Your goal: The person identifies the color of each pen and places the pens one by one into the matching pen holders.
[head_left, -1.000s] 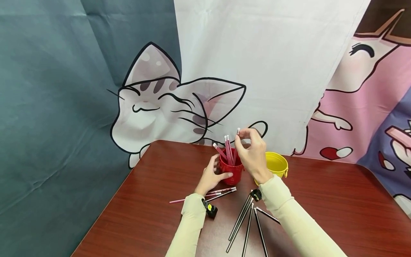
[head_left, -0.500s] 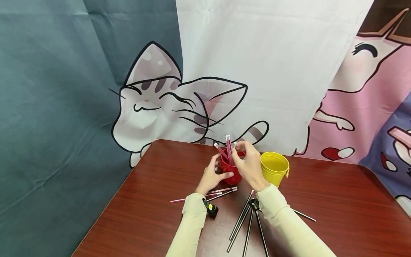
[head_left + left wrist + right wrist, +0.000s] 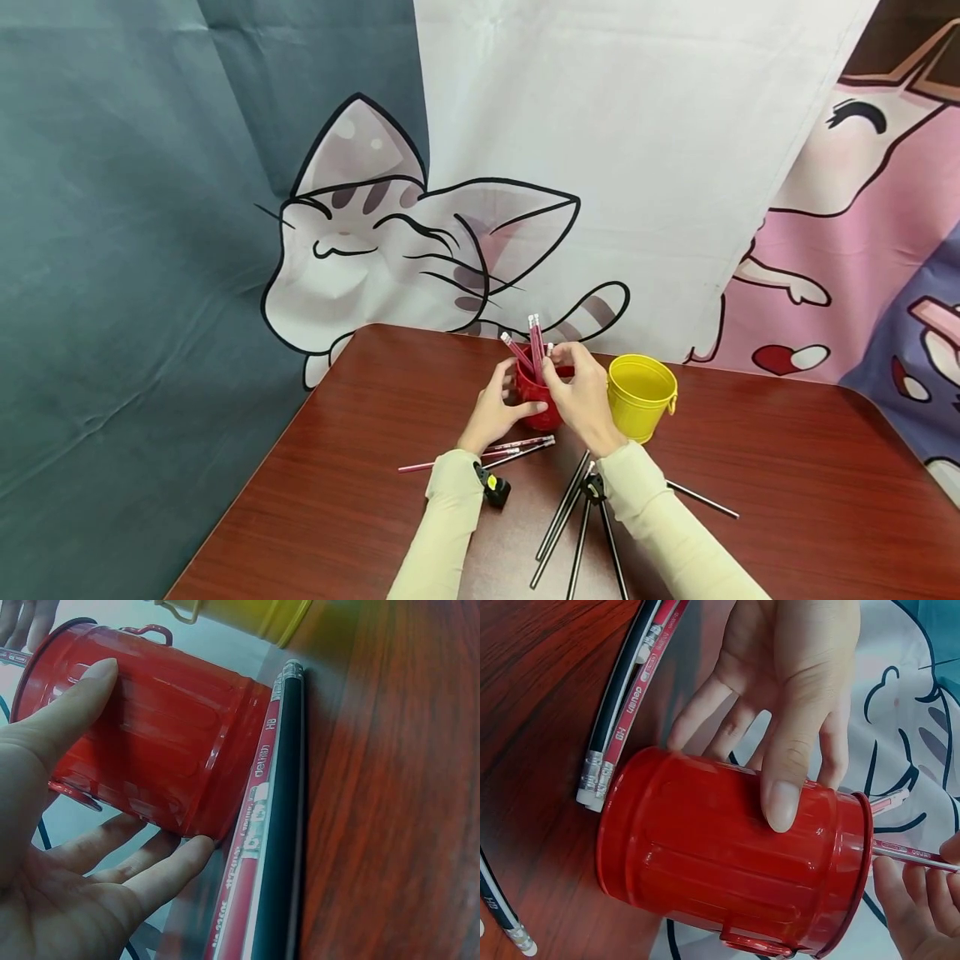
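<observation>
Lower than a second ago, the right hand [image 3: 581, 396] pinches an eraser-tipped pencil [image 3: 904, 851] closely, its lower end inside the red bucket [image 3: 705, 840]. Nearest, black pencils [image 3: 581, 542] fan across the table [image 3: 337, 500]; beyond, other pencils [image 3: 262, 761] (pink and black) lie before the red bucket, which the left hand [image 3: 489, 415] grips, thumb and fingers curved round it. Just right stands a yellow bucket [image 3: 630, 417].

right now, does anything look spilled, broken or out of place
Nothing looks spilled or damaged. The dark pencils look a bit untidy, fanned loosely across the table while pink pencils sit in the red bucket.
</observation>
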The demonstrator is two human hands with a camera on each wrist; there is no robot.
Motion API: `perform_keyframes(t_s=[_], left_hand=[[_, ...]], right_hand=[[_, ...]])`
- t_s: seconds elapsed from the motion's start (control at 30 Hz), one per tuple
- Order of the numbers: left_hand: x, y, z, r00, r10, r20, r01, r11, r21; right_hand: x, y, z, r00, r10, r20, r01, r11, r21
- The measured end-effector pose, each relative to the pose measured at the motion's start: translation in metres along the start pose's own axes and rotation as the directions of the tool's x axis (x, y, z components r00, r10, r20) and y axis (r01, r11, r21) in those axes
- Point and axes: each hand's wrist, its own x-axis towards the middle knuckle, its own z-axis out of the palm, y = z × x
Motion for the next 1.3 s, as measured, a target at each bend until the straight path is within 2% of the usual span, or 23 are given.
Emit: perform_keyframes(t_s=[0.57,0.7,0.8,0.9,1.07,1.17,1.3], left_hand=[[-0.001,-0.001,0.000,1.000,0.020,-0.022,-0.020,1.000,0.025],[-0.002,0.000,0.000,0.999,0.037,-0.027,-0.036,0.999,0.029],[-0.001,0.001,0.000,0.998,0.057,-0.028,-0.056,0.998,0.041],[-0.001,0.001,0.000,0.998,0.063,-0.025,-0.062,0.997,0.052],[-0.002,0.001,0.000,0.998,0.053,-0.021,-0.053,0.998,0.039],[-0.002,0.001,0.000,0.999,0.042,-0.027,-0.041,0.999,0.032],[-0.002,0.002,0.001,0.999,0.026,-0.036,-0.025,0.999,0.033]], right_hand=[[-0.025,0.010,-0.003,0.999,0.050,0.008,-0.050,0.999,0.010],[-0.034,0.010,-0.004,1.000,0.001,0.032,-0.001,1.000,0.024],[-0.041,0.012,-0.005,0.987,-0.084,0.136,0.082,0.996,0.019],[-0.047,0.015,-0.005,0.944,-0.134,0.302,0.158,0.986,-0.057],[-0.055,0.020,-0.004,0.834,-0.102,0.542,0.265,0.935,-0.233],[-0.056,0.024,-0.001,0.775,-0.095,0.625,0.322,0.910,-0.261],[-0.056,0.029,0.005,0.725,-0.127,0.677,0.391,0.885,-0.253]])
